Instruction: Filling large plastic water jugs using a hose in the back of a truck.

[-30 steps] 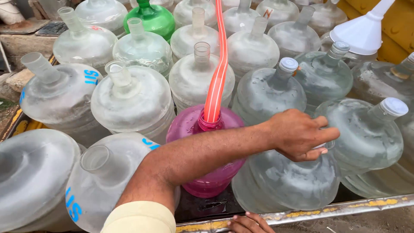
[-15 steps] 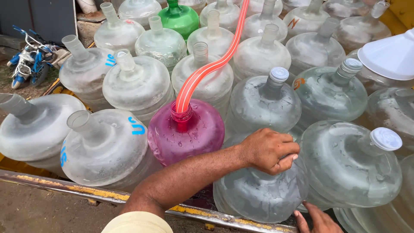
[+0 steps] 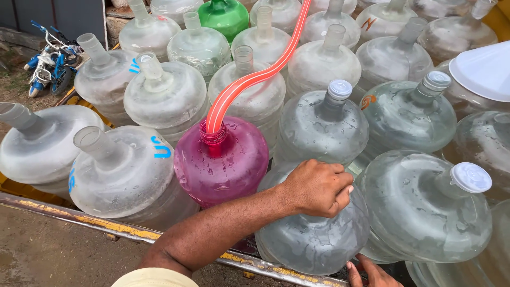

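Left hand [image 3: 317, 187] closed over the neck of a clear water jug [image 3: 313, 234] at the cart's front rail [image 3: 127, 229]. Right hand [image 3: 372, 271] barely visible; its state cannot be told. Red hose [image 3: 249, 79] feeds the pink jug [image 3: 223, 159]; capping likely in hand, needing firm downward pressure.

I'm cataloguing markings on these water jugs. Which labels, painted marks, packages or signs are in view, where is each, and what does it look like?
Blue painted marks: on the clear uncapped jug left of the pink jug, blocky strokes.
Blue mark: on a clear jug further back left.
Orange mark: on a capped clear jug, centre right.
Orange-red mark: on a clear jug at the back.
No packages, signs or screens.
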